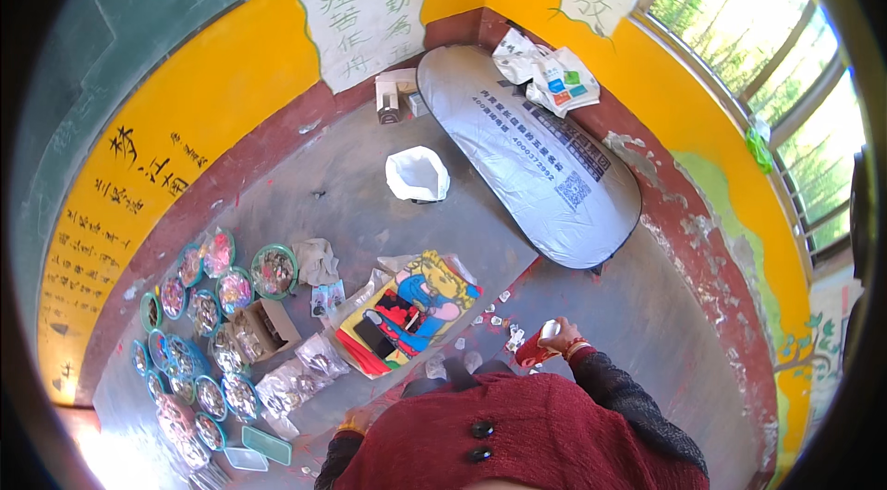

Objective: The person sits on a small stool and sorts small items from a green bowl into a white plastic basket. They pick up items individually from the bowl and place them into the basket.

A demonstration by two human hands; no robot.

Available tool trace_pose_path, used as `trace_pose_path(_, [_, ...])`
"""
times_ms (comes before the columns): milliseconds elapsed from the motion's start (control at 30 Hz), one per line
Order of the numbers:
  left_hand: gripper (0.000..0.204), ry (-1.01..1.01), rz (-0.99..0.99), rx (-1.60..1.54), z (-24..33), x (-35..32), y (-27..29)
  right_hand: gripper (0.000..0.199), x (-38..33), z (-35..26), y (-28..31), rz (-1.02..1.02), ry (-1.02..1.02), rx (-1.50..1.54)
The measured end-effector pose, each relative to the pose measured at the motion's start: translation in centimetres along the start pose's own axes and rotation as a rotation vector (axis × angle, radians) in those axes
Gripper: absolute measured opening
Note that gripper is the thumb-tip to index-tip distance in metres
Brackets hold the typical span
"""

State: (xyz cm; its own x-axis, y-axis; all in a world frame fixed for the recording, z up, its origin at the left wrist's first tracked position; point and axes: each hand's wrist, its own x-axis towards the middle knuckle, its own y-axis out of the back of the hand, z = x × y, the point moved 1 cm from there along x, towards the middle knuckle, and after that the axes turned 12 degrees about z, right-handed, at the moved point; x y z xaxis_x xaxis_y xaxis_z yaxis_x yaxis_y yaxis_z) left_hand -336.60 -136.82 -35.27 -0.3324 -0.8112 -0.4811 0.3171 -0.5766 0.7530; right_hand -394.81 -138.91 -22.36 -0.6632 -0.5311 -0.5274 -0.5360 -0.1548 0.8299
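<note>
My right hand [565, 339] is closed round a red, cup-like container [530, 354] with a white part at its top. It is low over the floor, close to my right side. Beside the container lie small whitish pieces [515, 338], too small to name. My left hand [355, 420] shows only in part at the edge of my dark red garment, and its fingers are hidden. Ahead of me lies a colourful sheet [441, 291] printed with a cartoon figure, with black and red flat pieces [395, 315] on it.
Several round baskets [274, 270] of small wrapped things crowd the left, around an open cardboard box [277, 322]. Plastic bags [294, 386] lie nearer me. A white-lined bin [416, 174] stands farther off. A large silver oval panel [545, 167] leans at the wall, white bags [565, 84] on top.
</note>
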Motion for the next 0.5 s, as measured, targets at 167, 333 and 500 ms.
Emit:
trace_pose_path(167, [0.024,-0.196,-0.202,0.339,-2.6,-2.4,-7.0,0.093,7.9,-4.0,2.3,-0.028,0.065,-0.209])
trace_pose_path(333, [0.021,0.312,0.16,-0.006,3.3,-5.8,-10.2,0.096,18.5,-9.1,1.3,-0.007,0.218,-0.227])
trace_pose_path(500, [0.025,0.608,0.305,-0.225,15.2,-4.5,-15.2,0.091,34.1,-12.8,-6.3,-0.052,0.514,-0.408])
